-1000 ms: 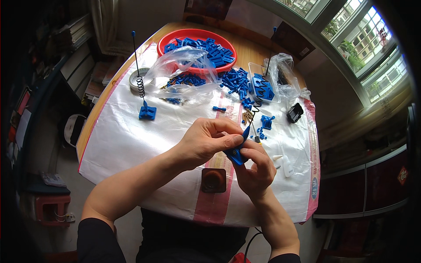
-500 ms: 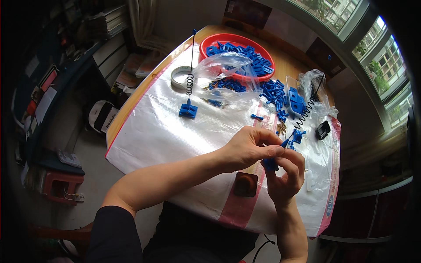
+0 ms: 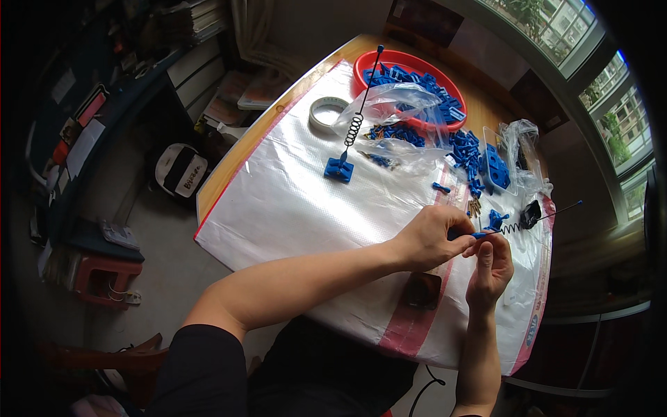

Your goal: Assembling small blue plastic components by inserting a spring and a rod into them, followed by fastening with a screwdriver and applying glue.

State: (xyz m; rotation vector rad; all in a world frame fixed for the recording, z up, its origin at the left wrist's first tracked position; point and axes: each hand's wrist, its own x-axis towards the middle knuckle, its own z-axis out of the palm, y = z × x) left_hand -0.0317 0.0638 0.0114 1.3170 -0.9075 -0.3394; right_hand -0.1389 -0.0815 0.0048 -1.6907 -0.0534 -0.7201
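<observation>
My left hand [image 3: 436, 238] is closed, thumb and fingers pinching a small blue plastic connector [image 3: 479, 235]. From that piece a coiled black wire [image 3: 512, 228] runs out to the right, ending in a small blue tip. My right hand [image 3: 492, 267] pinches at the joint, its fingertips on the wire where it meets the blue part. Most of the blue part is hidden behind the left fingers. Just beyond the hands lie a blue clip-like part [image 3: 495, 219] and brass-coloured pins [image 3: 474, 208]. A similar coiled wire [image 3: 353, 130] stands upright on a blue square base [image 3: 339, 170] farther left.
A red basin [image 3: 458, 90] of blue parts stands at the back, with a clear plastic bag [image 3: 403, 97] before it. A tape roll [image 3: 324, 115], blue pieces [image 3: 467, 158], a clear tray [image 3: 495, 170] and a black block [image 3: 531, 213] are around. A dark square [image 3: 422, 290] lies nearer me.
The coiled wire has swung from pointing up and away to lying nearly level toward the right. The blue part has turned between my fingers. The whole view has shifted.
</observation>
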